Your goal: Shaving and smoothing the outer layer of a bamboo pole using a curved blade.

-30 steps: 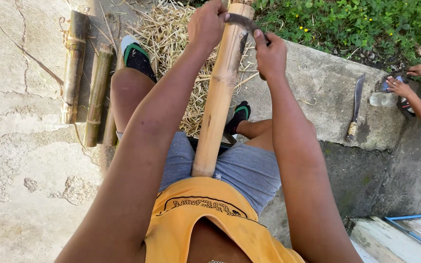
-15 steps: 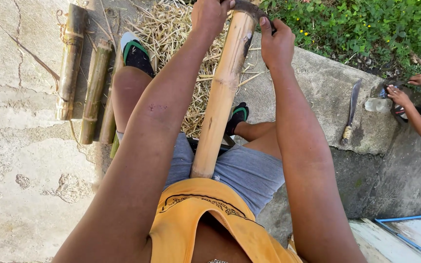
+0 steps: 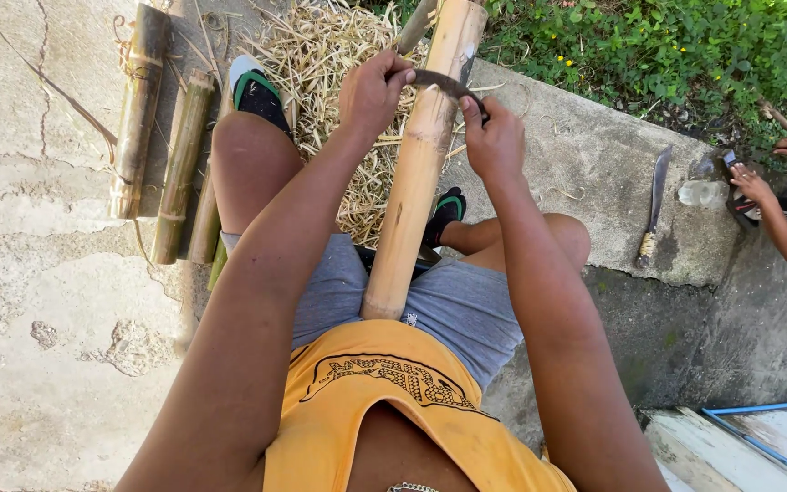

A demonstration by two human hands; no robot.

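The bamboo pole (image 3: 416,173) leans from your lap up over the straw pile (image 3: 321,82), its butt against your waist. You hold a curved blade (image 3: 444,84) across it near the top, left hand (image 3: 373,91) and right hand (image 3: 495,141) each with fingers closed on 1 end. It looks like the scraping step: the next pull wants even pressure from both fists, edge kept flat on the skin. 3 bamboo lengths (image 3: 179,164) lie to your left; a machete (image 3: 656,205) rests on the concrete ledge (image 3: 585,173), near another person's hands (image 3: 753,182).

You sit in an outdoor yard: cracked concrete ground (image 3: 38,301), weedy grass (image 3: 649,46) at upper right, straw shavings (image 3: 321,64) piled ahead.
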